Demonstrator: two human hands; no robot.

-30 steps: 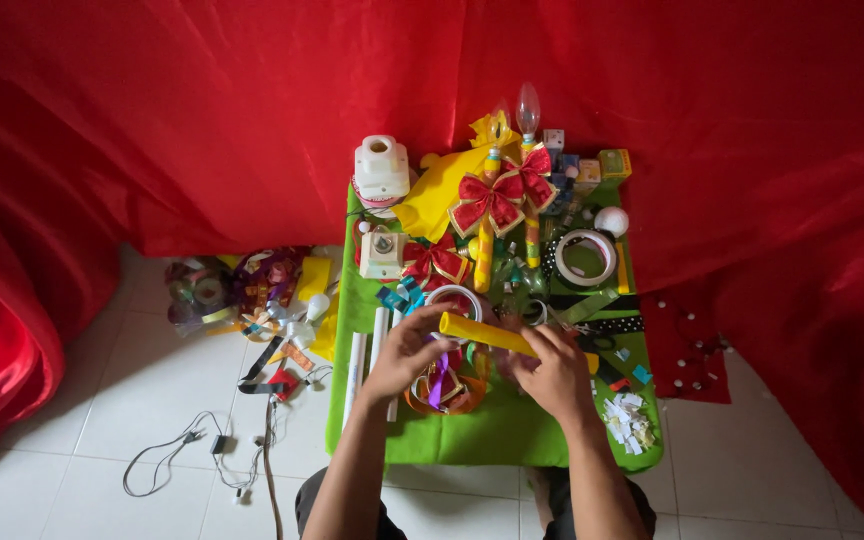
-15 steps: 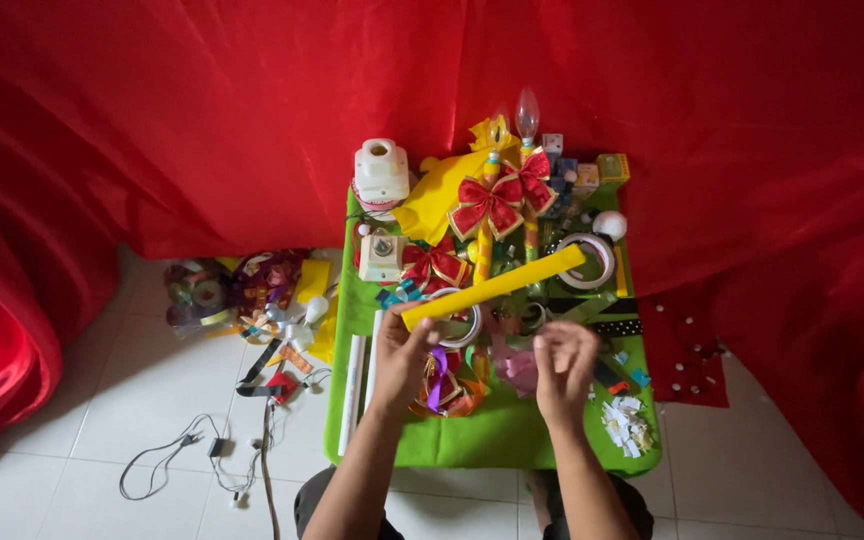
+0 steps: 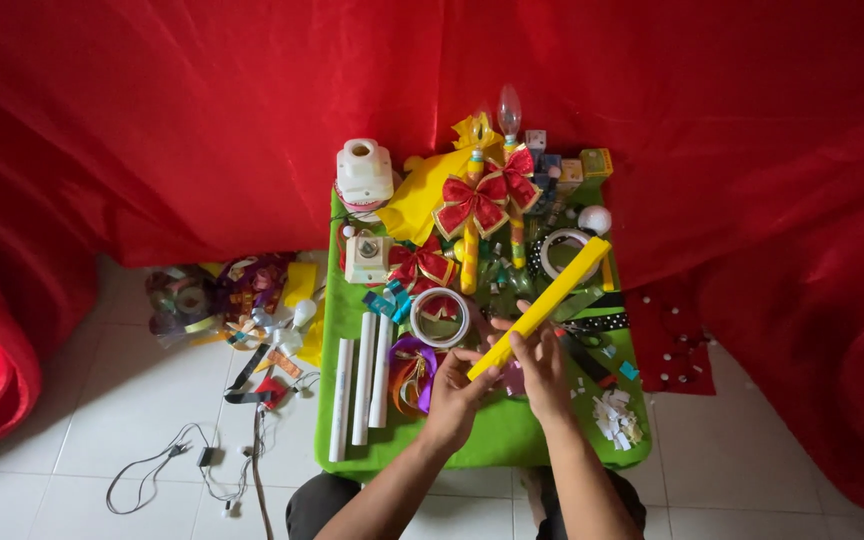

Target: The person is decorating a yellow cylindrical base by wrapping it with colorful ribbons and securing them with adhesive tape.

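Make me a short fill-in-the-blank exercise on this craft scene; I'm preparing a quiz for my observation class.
1. Both hands hold a long ____ stick above the table.
2. The low table is covered in ____ cloth.
3. Three white tubes lie side by side near the table's ____ edge.
4. The left hand grips the stick's ____ end.

Missing words: yellow; green; left; lower
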